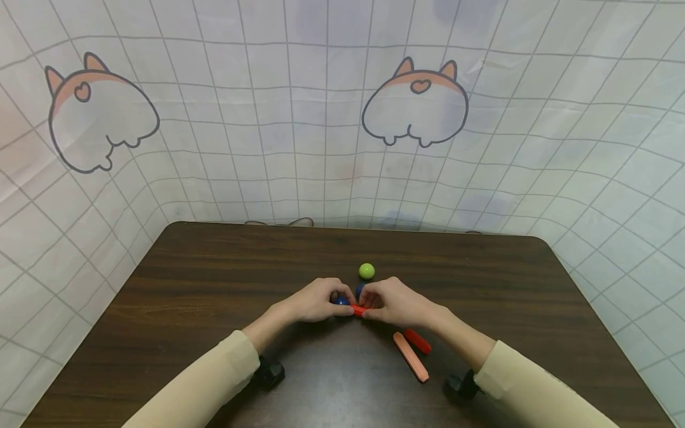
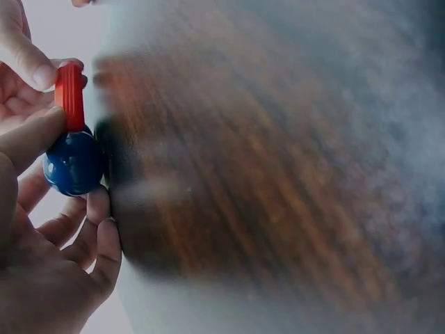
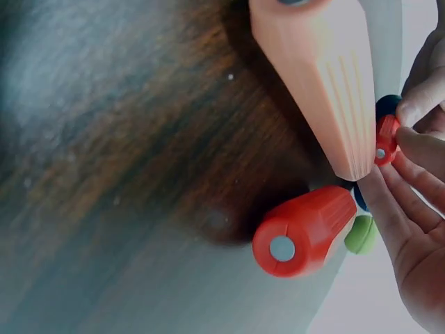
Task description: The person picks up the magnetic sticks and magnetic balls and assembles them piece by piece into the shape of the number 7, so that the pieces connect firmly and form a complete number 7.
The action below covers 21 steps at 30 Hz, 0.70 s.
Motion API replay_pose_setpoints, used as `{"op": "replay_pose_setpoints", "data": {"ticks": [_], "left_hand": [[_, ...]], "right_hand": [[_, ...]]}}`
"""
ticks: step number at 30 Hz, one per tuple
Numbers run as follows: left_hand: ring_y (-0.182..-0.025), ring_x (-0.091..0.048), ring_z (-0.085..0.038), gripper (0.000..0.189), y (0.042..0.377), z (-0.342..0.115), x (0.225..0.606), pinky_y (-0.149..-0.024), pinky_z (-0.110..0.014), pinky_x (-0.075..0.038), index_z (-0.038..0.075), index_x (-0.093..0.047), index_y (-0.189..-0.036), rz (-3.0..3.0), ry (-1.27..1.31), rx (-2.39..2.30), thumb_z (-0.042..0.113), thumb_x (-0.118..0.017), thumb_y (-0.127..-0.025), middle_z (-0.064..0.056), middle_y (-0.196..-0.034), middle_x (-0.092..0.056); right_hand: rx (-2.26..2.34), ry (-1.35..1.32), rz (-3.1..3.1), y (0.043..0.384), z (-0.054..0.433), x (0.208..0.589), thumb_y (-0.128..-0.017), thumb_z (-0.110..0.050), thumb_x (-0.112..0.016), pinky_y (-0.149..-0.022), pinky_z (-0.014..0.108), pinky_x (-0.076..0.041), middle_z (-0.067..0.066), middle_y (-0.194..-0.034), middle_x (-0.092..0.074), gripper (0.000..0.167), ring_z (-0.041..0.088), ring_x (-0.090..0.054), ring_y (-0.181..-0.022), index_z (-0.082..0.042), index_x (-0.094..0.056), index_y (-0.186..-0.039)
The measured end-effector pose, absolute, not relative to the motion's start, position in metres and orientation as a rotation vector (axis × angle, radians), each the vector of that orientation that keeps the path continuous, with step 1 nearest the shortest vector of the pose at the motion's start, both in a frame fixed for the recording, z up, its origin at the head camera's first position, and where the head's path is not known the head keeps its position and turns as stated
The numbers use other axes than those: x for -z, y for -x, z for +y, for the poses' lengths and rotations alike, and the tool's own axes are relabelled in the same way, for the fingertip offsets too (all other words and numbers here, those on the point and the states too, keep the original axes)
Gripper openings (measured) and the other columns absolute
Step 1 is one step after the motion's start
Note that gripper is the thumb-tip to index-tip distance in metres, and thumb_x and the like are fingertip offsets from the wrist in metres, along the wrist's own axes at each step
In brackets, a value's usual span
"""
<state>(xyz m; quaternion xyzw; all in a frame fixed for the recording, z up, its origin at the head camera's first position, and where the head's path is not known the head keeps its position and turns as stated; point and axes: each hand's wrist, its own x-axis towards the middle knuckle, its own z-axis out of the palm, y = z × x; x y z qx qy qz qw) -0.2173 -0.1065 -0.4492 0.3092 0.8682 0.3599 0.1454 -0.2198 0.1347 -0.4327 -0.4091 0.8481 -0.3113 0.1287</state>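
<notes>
Tabletop: dark brown wood grain with rounded far corners; the bare wood (image 1: 241,255) fills the lower half of the head frame, a pale sheen at bottom centre.
Backdrop: white grid-patterned sheet (image 1: 321,137), rippled, across the top and down both sides.
Drawings: a cartoon animal rump (image 1: 104,128) at upper left, another (image 1: 416,110) right of upper centre.
Far edge: a thin dark cable (image 1: 302,219) loops up behind it.
Red stick: short, at frame centre, just below the middle (image 1: 358,311), between the hands, one end against a blue ball (image 1: 341,301).
Left hand (image 1: 319,300): fingers curled around that ball, thumb at the stick's near end.
Right hand (image 1: 397,302): pinching the stick's other end.
Behind the fingers: a second blue ball (image 1: 360,290), partly hidden; above it, a green ball (image 1: 366,271).
Lower right of centre: a peach stick (image 1: 411,357) beside another red stick (image 1: 417,342), both slanting.
Sleeves: cream (image 1: 198,383), entering from the bottom edge.
</notes>
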Motion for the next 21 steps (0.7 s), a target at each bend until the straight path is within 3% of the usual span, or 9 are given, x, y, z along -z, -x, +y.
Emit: {"op": "replay_pose_setpoints", "data": {"ticks": [21], "left_hand": [[-0.077, -0.054, -0.014, 0.010, 0.216, -0.108, 0.452, -0.068, -0.030, -0.046, 0.018, -0.075, -0.103, 2.501, -0.903, -1.032, 0.027, -0.074, -0.098, 0.005, -0.092, -0.059]], "right_hand": [[0.946, 1.167, 2.554, 0.233, 0.141, 0.427, -0.094, -0.003, -0.073, -0.067, 0.027, -0.053, -0.006, -0.084, -0.065, 0.011, 0.007, -0.062, -0.075, -0.003, -0.069, -0.104]]}}
